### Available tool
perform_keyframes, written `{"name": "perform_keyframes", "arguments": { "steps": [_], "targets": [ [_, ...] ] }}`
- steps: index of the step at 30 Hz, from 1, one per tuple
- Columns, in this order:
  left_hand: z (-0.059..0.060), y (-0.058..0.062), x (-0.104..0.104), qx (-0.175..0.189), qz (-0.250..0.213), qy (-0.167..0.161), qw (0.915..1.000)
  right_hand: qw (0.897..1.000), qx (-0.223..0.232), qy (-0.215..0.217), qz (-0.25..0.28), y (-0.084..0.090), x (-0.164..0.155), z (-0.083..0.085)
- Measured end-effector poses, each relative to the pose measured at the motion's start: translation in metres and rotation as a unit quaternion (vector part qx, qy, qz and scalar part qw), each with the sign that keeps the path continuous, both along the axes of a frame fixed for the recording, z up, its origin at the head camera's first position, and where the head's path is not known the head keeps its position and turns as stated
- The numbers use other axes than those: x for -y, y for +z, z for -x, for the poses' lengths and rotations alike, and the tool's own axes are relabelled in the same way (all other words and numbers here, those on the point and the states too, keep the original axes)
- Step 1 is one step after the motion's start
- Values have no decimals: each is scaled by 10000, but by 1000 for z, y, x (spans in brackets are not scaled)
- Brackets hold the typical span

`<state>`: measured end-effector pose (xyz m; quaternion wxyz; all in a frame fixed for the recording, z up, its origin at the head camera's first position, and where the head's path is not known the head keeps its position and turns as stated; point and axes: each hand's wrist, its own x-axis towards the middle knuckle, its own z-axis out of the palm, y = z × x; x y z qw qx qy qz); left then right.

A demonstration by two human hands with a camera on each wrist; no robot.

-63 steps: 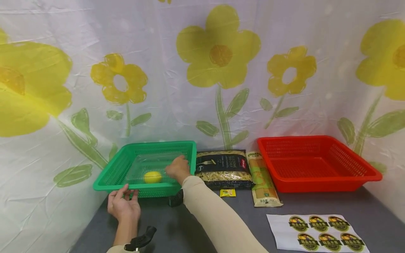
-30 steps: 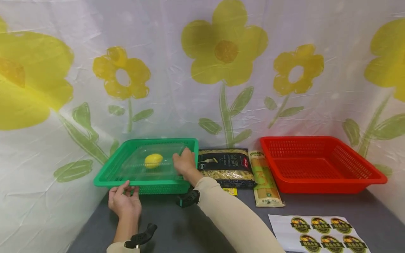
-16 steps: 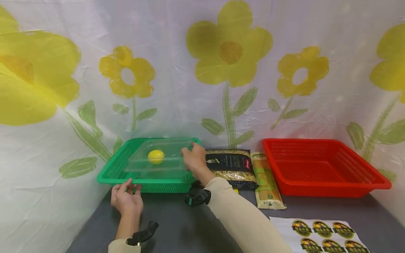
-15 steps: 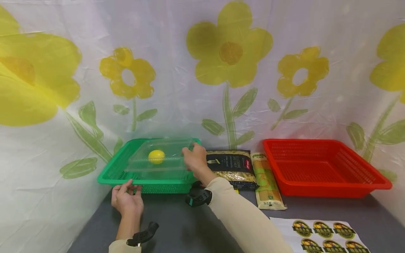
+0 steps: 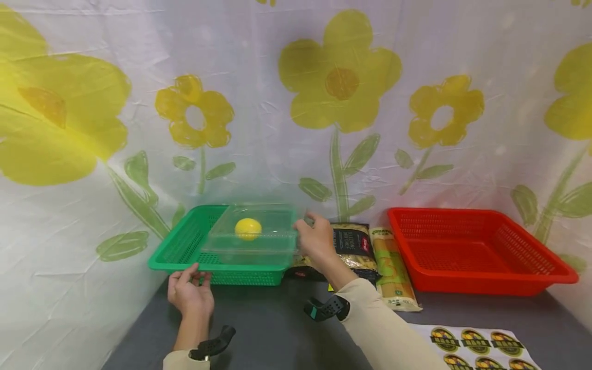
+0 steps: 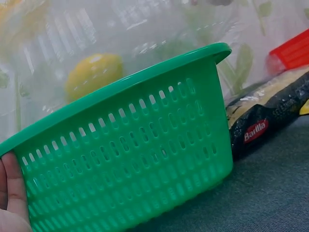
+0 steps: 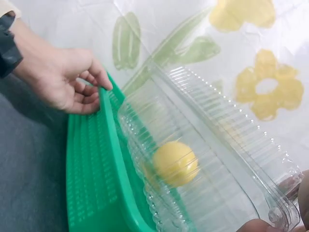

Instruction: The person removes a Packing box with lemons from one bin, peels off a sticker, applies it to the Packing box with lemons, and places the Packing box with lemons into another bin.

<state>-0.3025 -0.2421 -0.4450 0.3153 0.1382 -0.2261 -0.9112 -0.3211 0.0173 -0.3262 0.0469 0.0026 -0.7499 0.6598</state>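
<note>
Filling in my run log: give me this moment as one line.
right hand: grips clear clamshell box holding yellow fruit, over green basket | left hand: holds basket's front rim

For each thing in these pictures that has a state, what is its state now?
clear plastic box: lid shut, lifted above the green basket
lemon: inside the clear plastic box
right hand: holds the box's right end
left hand: grips the basket's near rim
green basket: on the table, upright
red basket: upright, nothing inside
</note>
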Motion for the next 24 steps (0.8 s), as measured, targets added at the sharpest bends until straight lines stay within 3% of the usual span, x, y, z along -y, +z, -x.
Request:
{"name": "perform_keyframes", "arguments": {
  "steps": [9, 24],
  "targets": [
    [0, -1, 1, 19, 75, -61, 10000, 9997, 0, 98, 232, 1, -26, -15],
    [4, -2, 1, 49, 119, -11, 9999, 9985, 5, -203, 499, -5, -56, -34]
  ]
}}
